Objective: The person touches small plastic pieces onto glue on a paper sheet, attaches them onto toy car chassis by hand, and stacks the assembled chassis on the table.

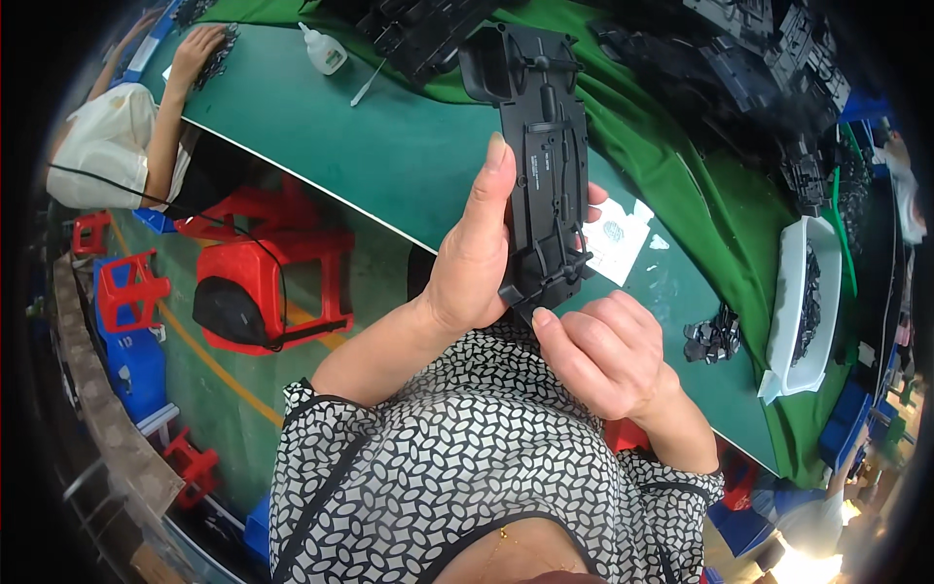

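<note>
My left hand grips a long black plastic chassis, which looks like the underside of a toy car, and holds it upright before my chest. The thumb lies along its left side, and fingertips show at its right edge. At the lower end, my right hand is closed, its thumb and curled forefinger pinching a small black part at the chassis's corner. Whether that part is fixed to the chassis I cannot tell. A white printed paper lies on the table behind.
A green table carries a white squeeze bottle, a pile of small black parts and a white bin. More black plastic parts sit on green cloth. Another person's hand works far left, near red stools.
</note>
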### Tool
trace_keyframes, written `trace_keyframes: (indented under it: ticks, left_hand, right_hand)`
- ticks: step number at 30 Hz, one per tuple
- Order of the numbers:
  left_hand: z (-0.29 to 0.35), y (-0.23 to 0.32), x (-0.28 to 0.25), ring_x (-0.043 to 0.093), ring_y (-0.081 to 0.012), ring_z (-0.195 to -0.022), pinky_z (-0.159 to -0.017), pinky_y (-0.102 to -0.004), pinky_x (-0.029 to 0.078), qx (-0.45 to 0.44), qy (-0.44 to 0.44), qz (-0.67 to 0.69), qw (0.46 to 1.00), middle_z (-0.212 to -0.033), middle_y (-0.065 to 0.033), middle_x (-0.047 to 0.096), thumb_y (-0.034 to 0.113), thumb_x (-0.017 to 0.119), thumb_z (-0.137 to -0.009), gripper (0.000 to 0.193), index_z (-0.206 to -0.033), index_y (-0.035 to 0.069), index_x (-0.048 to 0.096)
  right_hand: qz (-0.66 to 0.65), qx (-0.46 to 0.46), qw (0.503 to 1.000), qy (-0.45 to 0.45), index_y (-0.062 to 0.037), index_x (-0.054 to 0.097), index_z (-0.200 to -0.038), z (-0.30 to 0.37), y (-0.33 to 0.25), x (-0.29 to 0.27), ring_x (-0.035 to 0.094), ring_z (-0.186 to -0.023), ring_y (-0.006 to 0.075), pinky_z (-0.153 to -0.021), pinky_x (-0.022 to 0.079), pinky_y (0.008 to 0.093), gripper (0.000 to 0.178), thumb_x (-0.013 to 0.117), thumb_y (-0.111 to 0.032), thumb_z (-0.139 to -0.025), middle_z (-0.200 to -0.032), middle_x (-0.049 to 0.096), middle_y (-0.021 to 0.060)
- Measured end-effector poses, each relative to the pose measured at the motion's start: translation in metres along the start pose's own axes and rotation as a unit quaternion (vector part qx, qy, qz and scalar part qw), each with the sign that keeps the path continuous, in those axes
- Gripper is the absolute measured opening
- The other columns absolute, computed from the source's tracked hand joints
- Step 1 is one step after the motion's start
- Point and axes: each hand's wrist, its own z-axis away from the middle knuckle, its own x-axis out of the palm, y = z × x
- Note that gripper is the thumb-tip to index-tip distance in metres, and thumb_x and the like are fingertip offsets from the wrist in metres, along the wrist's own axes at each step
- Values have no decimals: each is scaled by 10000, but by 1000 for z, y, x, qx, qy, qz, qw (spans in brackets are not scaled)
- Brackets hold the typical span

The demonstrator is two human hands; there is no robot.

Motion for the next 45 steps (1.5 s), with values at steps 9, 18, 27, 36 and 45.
trace_keyframes:
  ticks: [9,18,27,36,45]
  left_hand:
    - [0,-1,1,559,-125,-907,-809,-276,486,-14,-9,-3,1000,-1069,-86,603,629,275,-952,683,-1217,41,499]
    - [0,-2,3,539,-108,-876,-793,-264,479,-11,-21,-5,1000,-1075,-80,592,626,278,-952,680,-1227,40,484]
    - [3,-2,4,536,-106,-935,-831,-260,460,1,-14,2,1000,-1093,-80,588,619,283,-956,685,-1225,25,491]
    - [5,-7,1,537,-228,-1131,-990,-366,437,133,-66,-154,977,-1269,-183,518,773,200,-859,954,-1315,-36,418]
    - [5,-9,5,535,-256,-1128,-979,-396,436,167,-54,-145,974,-1238,-188,527,793,204,-840,969,-1295,-34,425]
  right_hand:
    - [-1,5,1000,-9,29,640,-859,1,2,2,467,-566,120,-456,314,252,254,680,-35,-618,-733,515,27]
    - [-2,4,1000,-13,27,640,-854,-1,1,-1,465,-580,121,-465,326,254,248,670,-42,-617,-726,511,24]
    - [1,13,1000,-17,26,643,-890,1,-1,0,483,-600,132,-477,345,261,295,654,-54,-607,-746,528,32]
    - [-496,564,659,-42,24,621,-871,8,-22,-9,506,-648,31,-567,416,208,180,595,-145,-929,-727,588,-15]
    - [-579,577,576,-18,-3,625,-879,4,-17,2,498,-647,37,-570,395,195,175,591,-166,-934,-723,579,-17]
